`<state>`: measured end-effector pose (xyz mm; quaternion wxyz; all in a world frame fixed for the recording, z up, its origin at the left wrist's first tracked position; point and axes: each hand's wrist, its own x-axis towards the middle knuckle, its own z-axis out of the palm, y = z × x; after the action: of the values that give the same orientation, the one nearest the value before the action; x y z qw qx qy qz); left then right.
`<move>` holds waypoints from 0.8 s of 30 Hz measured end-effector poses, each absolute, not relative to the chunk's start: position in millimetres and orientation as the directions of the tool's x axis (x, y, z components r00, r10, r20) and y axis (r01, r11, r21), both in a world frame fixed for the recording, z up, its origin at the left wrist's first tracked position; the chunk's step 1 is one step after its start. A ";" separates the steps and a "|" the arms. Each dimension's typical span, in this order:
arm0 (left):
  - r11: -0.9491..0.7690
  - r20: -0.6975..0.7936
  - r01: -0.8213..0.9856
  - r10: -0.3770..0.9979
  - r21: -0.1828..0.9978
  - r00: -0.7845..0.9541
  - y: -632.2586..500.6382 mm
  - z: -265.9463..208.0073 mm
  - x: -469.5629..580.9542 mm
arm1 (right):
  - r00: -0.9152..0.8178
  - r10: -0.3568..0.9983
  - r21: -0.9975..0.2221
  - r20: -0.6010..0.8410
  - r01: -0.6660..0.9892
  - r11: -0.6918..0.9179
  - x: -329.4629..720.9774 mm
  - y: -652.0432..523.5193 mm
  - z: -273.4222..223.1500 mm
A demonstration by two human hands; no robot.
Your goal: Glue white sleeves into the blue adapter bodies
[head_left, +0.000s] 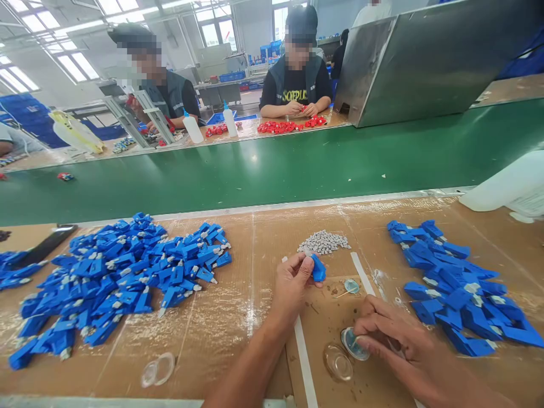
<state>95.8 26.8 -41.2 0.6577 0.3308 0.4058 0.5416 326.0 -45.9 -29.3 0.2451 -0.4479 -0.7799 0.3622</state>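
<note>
Between the thumb and fingers of my left hand (295, 275) is a small blue plastic part (318, 268), raised over the cardboard-covered bench. My right hand (389, 334) is closed in a pinch at a small round dish (356, 345) with bluish contents; whatever its fingertips hold is too small to make out. Beside that dish lies a clear round lid or dish (338, 362). Farther back, a little bluish disc (351, 285) has a thin stick by it. A heap of small grey pieces (324, 242) lies just beyond my left hand.
A large pile of blue parts with pale tips (123, 272) spreads to the left, a smaller blue pile (461, 289) to the right. Clear rings (158, 369) lie near the front. Past the green belt (255, 170), two people handle red parts. A white bottle (505, 184) lies at right.
</note>
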 end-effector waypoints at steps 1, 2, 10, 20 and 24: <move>0.198 -0.178 -0.451 0.980 0.870 0.086 26.6 -41.7 95.9 | -0.496 0.865 -0.768 0.077 0.524 0.368 325.6 -46.9 -28.8; 0.202 -0.182 -0.459 0.979 0.865 0.089 26.4 -42.2 96.0 | -0.509 0.856 -0.755 0.088 0.527 0.391 325.0 -47.9 -28.3; 0.363 -0.268 -0.550 0.931 0.752 0.249 21.0 -49.6 98.6 | -0.483 0.876 -0.831 -0.004 0.489 0.266 326.8 -47.0 -20.8; 0.548 -0.302 -0.610 0.832 0.573 0.464 18.8 -64.5 108.0 | -0.187 0.977 -0.960 0.098 0.241 0.143 314.6 3.5 -7.4; 0.569 -0.313 -0.627 0.820 0.532 0.478 18.7 -67.5 110.3 | -0.098 0.968 -0.909 0.233 0.332 0.252 305.8 15.9 -2.4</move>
<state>110.3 18.7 -67.5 0.8416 0.1754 0.2757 0.4300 305.8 15.9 -2.4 0.4494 -0.4989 -0.6512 0.3535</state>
